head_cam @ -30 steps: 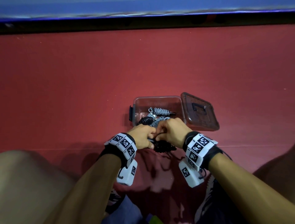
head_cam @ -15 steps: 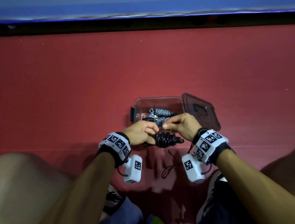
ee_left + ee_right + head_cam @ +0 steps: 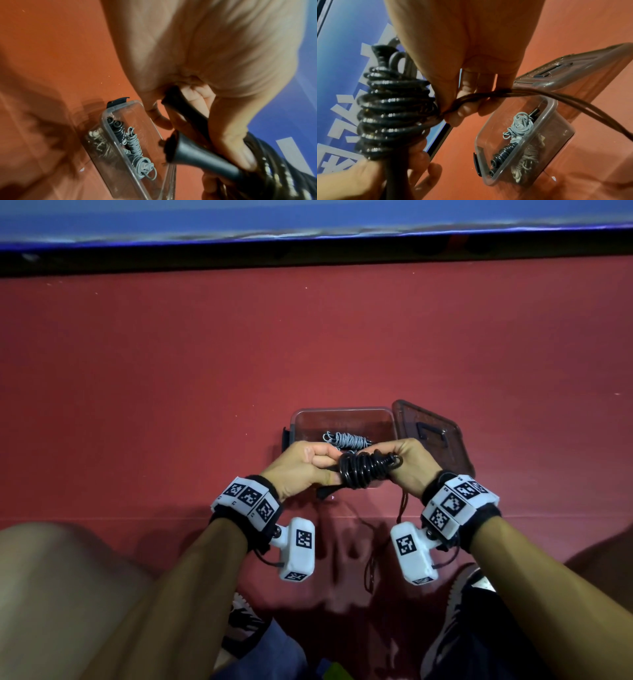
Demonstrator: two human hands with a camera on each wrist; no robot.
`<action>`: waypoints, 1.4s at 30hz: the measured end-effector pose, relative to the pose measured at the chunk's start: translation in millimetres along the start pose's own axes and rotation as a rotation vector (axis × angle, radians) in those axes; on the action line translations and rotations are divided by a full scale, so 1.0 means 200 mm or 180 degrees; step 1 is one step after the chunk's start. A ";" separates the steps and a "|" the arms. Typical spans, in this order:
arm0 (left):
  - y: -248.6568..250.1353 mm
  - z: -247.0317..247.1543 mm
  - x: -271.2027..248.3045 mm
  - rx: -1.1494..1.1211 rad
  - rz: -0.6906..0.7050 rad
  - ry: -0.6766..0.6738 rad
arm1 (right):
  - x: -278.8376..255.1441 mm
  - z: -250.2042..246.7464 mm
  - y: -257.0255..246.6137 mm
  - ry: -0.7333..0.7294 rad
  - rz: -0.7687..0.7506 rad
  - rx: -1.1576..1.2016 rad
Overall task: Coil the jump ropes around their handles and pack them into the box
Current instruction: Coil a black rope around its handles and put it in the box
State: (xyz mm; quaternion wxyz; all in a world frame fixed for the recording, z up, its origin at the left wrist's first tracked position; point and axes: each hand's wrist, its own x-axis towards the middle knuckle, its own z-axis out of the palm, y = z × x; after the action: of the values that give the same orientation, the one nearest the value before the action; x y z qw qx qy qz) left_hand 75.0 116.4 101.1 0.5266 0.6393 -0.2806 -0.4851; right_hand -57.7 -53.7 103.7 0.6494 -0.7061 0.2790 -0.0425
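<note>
Black glossy rope [image 3: 364, 470] is held coiled on its handles [image 3: 197, 151], gripped by the left hand [image 3: 301, 465]; loose strands are pinched by the right hand [image 3: 412, 460]. Springy and slippery, it seems best clamped across the coils. Beyond the fingers [image 3: 467, 108] stands the box [image 3: 342, 419].

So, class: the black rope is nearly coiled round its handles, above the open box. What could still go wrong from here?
1. The loose tail running through the right hand hangs slack; if tension drops, the black coil may spring loose.
2. The left hand grips only the handle ends, so these could slip.
3. The box already holds a grey rope and a black one; this bundle may fit badly.
</note>
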 end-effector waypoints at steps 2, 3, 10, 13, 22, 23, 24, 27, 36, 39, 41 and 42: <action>0.00 0.01 0.00 -0.0023 0.0020 0.0146 | 0.00 0.00 0.03 0.0096 0.0107 -0.0303; -0.01 0.01 0.01 -0.0029 0.0020 0.0278 | -0.02 0.01 0.03 0.0064 0.0189 -0.0424; -0.05 0.01 0.03 0.0683 0.0046 0.0925 | -0.03 0.11 0.08 -0.0449 0.0303 -0.1206; -0.08 0.00 0.03 0.1168 -0.0038 0.1163 | -0.05 0.15 0.04 -0.0543 0.0207 -0.1874; -0.10 0.02 0.03 0.1894 -0.0010 0.1402 | -0.08 0.16 -0.04 -0.0589 -0.0079 -0.2275; -0.10 0.02 0.03 0.2005 -0.0009 0.1355 | -0.08 0.16 -0.04 -0.0608 -0.0071 -0.2286; -0.10 0.03 0.02 0.2100 -0.0009 0.1309 | -0.08 0.15 -0.04 -0.0611 -0.0062 -0.2291; -0.10 0.05 0.02 0.2305 -0.0066 0.1115 | -0.08 0.15 -0.03 -0.0616 -0.0039 -0.2278; -0.04 0.03 -0.01 0.3028 -0.0210 0.0338 | -0.07 0.14 -0.07 -0.0889 -0.0196 -0.2360; -0.01 0.04 -0.02 0.3060 -0.0259 0.0069 | -0.07 0.13 -0.08 -0.0861 -0.0286 -0.2478; -0.01 0.07 -0.02 0.3046 -0.0271 -0.0108 | -0.06 0.12 -0.07 -0.0715 -0.0422 -0.2653; -0.01 0.08 -0.03 0.3025 -0.0244 -0.0164 | -0.06 0.12 -0.07 -0.0671 -0.0458 -0.2691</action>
State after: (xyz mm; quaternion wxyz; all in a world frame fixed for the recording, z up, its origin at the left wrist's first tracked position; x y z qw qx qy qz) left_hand 58.5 115.4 100.9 0.1505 0.8070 -0.4605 -0.3378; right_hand -52.6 -27.8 117.0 0.3238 -0.9278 0.1542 0.1024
